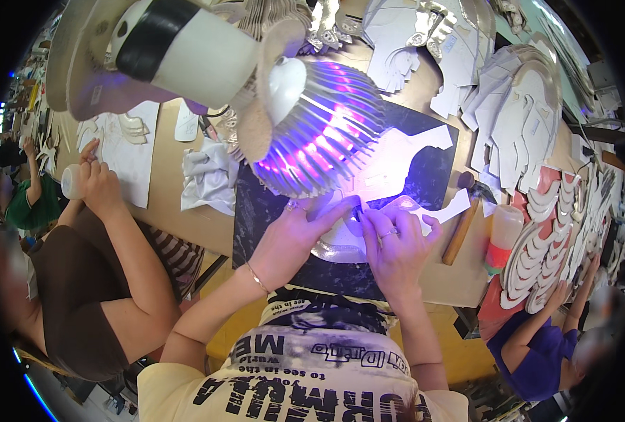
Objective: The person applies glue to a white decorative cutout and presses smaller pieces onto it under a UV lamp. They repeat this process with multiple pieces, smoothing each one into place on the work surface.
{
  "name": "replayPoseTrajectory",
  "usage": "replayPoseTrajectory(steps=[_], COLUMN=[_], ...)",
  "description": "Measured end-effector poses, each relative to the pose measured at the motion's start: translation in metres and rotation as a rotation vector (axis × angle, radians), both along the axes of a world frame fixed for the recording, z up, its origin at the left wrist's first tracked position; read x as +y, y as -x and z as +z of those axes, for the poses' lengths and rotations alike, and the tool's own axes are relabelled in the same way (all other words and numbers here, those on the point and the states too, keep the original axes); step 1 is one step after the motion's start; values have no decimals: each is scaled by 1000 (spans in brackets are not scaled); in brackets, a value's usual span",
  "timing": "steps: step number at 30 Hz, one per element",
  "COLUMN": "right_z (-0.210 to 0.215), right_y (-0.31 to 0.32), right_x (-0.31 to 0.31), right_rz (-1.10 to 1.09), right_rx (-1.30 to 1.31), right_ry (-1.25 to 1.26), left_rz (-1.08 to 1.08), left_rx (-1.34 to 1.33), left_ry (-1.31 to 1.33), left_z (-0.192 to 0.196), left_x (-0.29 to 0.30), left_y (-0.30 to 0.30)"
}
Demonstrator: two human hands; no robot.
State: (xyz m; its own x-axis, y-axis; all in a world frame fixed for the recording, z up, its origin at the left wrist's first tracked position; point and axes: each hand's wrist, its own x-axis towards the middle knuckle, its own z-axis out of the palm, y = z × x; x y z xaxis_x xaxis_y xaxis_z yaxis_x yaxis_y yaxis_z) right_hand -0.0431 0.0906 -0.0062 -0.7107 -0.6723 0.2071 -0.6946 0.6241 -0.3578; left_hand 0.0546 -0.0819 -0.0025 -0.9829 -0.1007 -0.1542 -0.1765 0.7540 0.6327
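under a ribbed lamp head glowing purple (326, 133), on a black marbled board (256, 225), a curved whitish sheet piece with a silvery rim (338, 246) lies partly covered by the person's 2 bare hands. the left hand (288, 235) has its fingers drawn together on the upper edge of that piece, and the right hand (398, 246) pinches the same edge with thumb and index finger, so the 2 sets of fingertips almost touch; what exactly sits between them is too small to make out. just beyond, a flat white cutout with a long arm (428, 144) lies in the brightest light, and a pale strip end (456, 206) shows right of the right hand; whether it belongs to the held piece is hidden. the step in hand looks like fine edge work, probably folding or pressing the rim. the next move seems to call for small, even pressure along the curve, with 1 hand steadying while the other shifts its pinch. a wooden-handled hammer (461, 232) rests near the right hand, not in use.
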Motion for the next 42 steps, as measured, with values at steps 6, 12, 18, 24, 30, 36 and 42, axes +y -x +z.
replayPoseTrajectory(steps=[6, 12, 18, 24, 30, 36, 42], right_z=[-11, -5, -7, -6, -7, -7, -5], right_y=[3, 10, 18, 26, 29, 33, 38], right_x=[-5, -3, -7, -10, -10, -8, -10], right_rz=[-1, 93, -72, -82, -47, -8, -18], right_rx=[-75, -185, -239, -271, -242, -261, -331], right_ry=[79, 126, 168, 125, 129, 96, 59], left_rz=[69, 63, 26, -4, 17, 33, 12], left_rx=[2, 66, 43, 150, 113, 48, 70], left_ry=[83, 78, 153, 149, 126, 116, 122], left_z=[-8, -20, -21, -24, -24, -17, -12], left_x=[19, 17, 18, 17, 18, 18, 14], left_y=[1, -3, -5, -7, -8, -3, 1])
